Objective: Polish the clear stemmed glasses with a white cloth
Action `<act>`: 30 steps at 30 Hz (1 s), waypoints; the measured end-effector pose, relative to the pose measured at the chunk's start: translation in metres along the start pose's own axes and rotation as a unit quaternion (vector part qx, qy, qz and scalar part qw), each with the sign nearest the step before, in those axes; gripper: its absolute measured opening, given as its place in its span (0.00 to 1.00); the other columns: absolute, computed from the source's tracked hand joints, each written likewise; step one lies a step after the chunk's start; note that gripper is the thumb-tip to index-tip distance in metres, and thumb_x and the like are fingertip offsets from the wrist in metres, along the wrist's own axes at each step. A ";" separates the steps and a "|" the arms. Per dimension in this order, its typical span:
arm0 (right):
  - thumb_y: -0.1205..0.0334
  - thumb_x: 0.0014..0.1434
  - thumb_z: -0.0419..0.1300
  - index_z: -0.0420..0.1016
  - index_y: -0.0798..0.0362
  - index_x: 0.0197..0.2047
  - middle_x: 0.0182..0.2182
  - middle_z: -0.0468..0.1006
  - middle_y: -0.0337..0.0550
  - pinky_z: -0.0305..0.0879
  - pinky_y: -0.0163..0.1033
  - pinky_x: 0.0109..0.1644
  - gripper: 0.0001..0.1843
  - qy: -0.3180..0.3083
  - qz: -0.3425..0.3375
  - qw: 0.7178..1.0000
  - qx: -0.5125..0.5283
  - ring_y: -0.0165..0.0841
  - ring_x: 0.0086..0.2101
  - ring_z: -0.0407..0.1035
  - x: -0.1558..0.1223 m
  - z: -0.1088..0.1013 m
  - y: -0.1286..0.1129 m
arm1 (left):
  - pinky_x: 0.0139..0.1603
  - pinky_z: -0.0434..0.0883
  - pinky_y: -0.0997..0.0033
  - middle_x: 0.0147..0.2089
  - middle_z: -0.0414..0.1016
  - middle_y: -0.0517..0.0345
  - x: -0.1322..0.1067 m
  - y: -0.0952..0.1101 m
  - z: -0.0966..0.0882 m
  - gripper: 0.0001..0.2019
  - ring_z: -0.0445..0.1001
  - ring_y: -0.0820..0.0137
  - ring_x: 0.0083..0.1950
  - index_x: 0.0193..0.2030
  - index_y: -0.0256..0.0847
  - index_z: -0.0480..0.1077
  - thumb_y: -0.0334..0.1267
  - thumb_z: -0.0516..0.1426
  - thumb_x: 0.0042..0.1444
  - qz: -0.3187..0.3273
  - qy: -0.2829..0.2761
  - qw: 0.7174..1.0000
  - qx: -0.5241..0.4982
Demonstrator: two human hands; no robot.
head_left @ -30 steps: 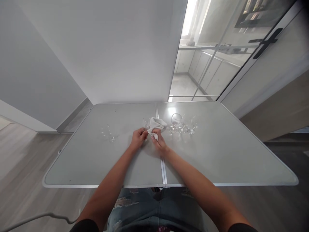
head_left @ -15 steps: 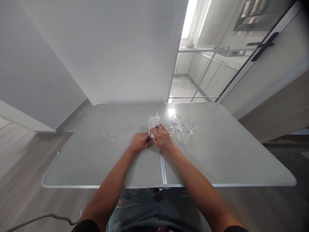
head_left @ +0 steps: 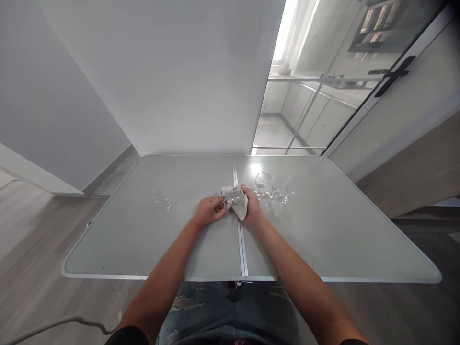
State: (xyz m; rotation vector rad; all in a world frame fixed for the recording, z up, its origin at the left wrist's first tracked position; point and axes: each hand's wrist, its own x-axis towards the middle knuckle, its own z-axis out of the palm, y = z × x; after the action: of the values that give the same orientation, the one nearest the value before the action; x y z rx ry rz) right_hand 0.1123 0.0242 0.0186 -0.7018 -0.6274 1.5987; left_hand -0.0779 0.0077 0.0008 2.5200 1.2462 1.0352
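Note:
Over the table's middle seam, my left hand (head_left: 210, 211) pinches the stem end of a clear wine glass (head_left: 235, 196). The glass is tilted on its side, its bowl pointing right. A white cloth (head_left: 241, 210) lies around and under the bowl. My right hand (head_left: 253, 205) is closed on the cloth from the right, cupping it against the bowl; some of its fingers are hidden behind the cloth. Just right of that hand stand several clear stemmed glasses, among them a round-bowled one (head_left: 263, 181) and a slimmer one (head_left: 285, 194).
Another clear glass (head_left: 165, 199), hard to make out, is on the left half of the pale folding table (head_left: 143, 244). A metal seam (head_left: 242, 254) runs across the tabletop. White wall (head_left: 179, 96) and a glazed door (head_left: 305, 110) stand behind it.
The cloth has opened out and turned, so the glass bowl now shows on it. My right hand has shifted to the right side of the bowl; my left stays at the stem end.

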 end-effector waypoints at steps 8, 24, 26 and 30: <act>0.51 0.66 0.59 0.68 0.45 0.40 0.31 0.66 0.36 0.65 0.37 0.37 0.08 -0.009 -0.211 0.955 -0.208 0.32 0.31 0.62 -0.015 0.000 0.008 | 0.34 0.65 0.74 0.28 0.74 0.60 0.003 -0.004 0.006 0.06 0.69 0.73 0.28 0.37 0.41 0.73 0.38 0.56 0.61 -0.064 0.024 0.997 -0.039; 0.58 0.66 0.55 0.67 0.48 0.32 0.26 0.65 0.38 0.59 0.42 0.40 0.10 -0.165 -0.276 0.806 -0.498 0.35 0.31 0.60 -0.012 -0.010 -0.012 | 0.32 0.63 0.73 0.23 0.71 0.61 -0.002 0.005 0.002 0.06 0.69 0.72 0.26 0.27 0.42 0.67 0.35 0.60 0.52 0.045 -0.035 0.998 0.012; 0.54 0.67 0.55 0.66 0.49 0.30 0.26 0.63 0.36 0.59 0.39 0.36 0.13 -0.130 -0.218 0.890 -0.377 0.33 0.29 0.59 -0.010 -0.009 -0.012 | 0.33 0.64 0.72 0.23 0.71 0.62 -0.002 0.005 0.002 0.04 0.69 0.72 0.26 0.29 0.42 0.68 0.34 0.60 0.52 0.048 -0.017 0.999 0.003; 0.48 0.64 0.58 0.67 0.48 0.34 0.28 0.65 0.35 0.63 0.36 0.34 0.13 -0.089 -0.076 0.984 -0.136 0.32 0.28 0.61 -0.008 -0.004 -0.007 | 0.34 0.67 0.73 0.25 0.73 0.61 -0.003 0.002 0.003 0.04 0.69 0.73 0.26 0.35 0.42 0.72 0.35 0.61 0.51 0.005 0.017 0.998 -0.057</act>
State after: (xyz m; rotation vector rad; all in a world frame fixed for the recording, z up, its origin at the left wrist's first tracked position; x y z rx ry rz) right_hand 0.1204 0.0170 0.0215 -0.6949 -1.0218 1.4572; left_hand -0.0754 0.0049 -0.0021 2.4349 1.1493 1.1215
